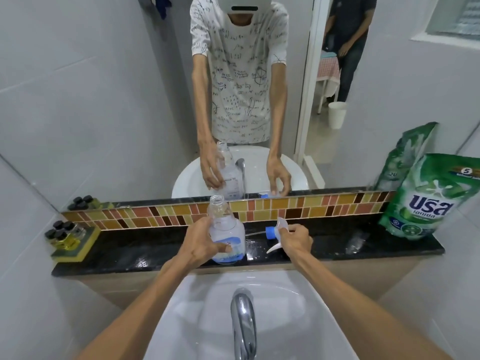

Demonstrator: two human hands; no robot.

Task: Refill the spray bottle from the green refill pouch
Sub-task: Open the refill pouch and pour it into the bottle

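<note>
A clear spray bottle (pixel 225 229) with a blue and white label stands upright on the black counter (pixel 130 258), its neck open and uncapped. My left hand (pixel 201 245) grips its lower body. The spray head (pixel 275 233), white with a blue collar and a thin tube, lies on the counter just right of the bottle. My right hand (pixel 296 241) holds that spray head. The green refill pouch (pixel 426 201) stands upright at the far right end of the counter, well apart from both hands.
A white sink (pixel 202 307) with a chrome tap (pixel 242 320) lies directly below the counter. Several small black-capped bottles (pixel 63 235) on a yellow sponge stand at the counter's left end. A mirror behind the tiled strip (pixel 311 206) reflects me and a second person.
</note>
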